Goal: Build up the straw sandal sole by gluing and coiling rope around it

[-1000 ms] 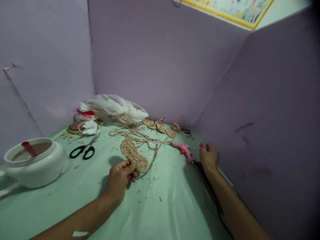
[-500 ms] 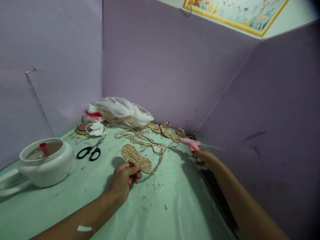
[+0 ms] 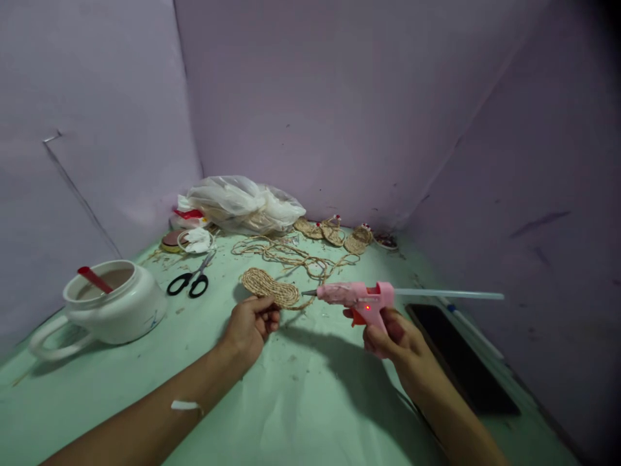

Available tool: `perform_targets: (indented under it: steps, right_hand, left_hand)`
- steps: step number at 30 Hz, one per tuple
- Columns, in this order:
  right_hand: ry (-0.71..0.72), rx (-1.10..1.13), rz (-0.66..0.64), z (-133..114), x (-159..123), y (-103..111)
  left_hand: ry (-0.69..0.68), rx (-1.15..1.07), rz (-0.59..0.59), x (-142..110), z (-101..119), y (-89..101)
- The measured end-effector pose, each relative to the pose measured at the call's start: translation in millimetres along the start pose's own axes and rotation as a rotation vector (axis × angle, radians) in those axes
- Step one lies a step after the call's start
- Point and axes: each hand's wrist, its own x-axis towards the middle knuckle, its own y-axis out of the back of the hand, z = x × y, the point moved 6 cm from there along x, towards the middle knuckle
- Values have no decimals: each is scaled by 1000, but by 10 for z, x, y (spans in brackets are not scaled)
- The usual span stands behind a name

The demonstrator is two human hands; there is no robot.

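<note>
Between the thumb and fingers of my left hand (image 3: 255,320) is a small coiled straw-rope sole (image 3: 269,287), shaped like a slipper. Its loose braided rope (image 3: 291,259) trails over the green tabletop behind it. My right hand (image 3: 392,336) is wrapped round the handle of a pink glue gun (image 3: 354,294). A red light glows on the gun's side, and a long clear glue stick (image 3: 451,294) sticks out of its back. The nozzle points left, close to the right end of the sole; whether it touches the rope I cannot tell.
To the left stand a white mug-shaped pot (image 3: 119,307) and black-handled scissors (image 3: 190,281). A plastic bag (image 3: 242,204) lies at the back wall, beside small finished woven slippers (image 3: 334,232). A dark phone-like slab (image 3: 463,359) lies at right, beside a white pen-like stick (image 3: 478,333).
My right hand has taken hold of the glue gun, lifted it from the table and brought it left to the sole. My left hand keeps its hold on the sole.
</note>
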Motion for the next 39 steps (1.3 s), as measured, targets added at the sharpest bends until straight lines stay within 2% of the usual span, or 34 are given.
perform_targets:
  steps: [5,11,25,39]
  right_hand:
    - [158,-159,-40,-79,-9,-55]
    - [261,-281,-36,-62,-42,-67]
    - [357,-429,-2,-112,-83,-88]
    - [283,-379,-5,-122,-65,-90]
  left_hand:
    - [29,8,20,-2,-5,-1]
    - [21,5,30,-13,-16,11]
    - [7,7,51,-21,-21,17]
    - [-3,-6,39,-6,-31,24]
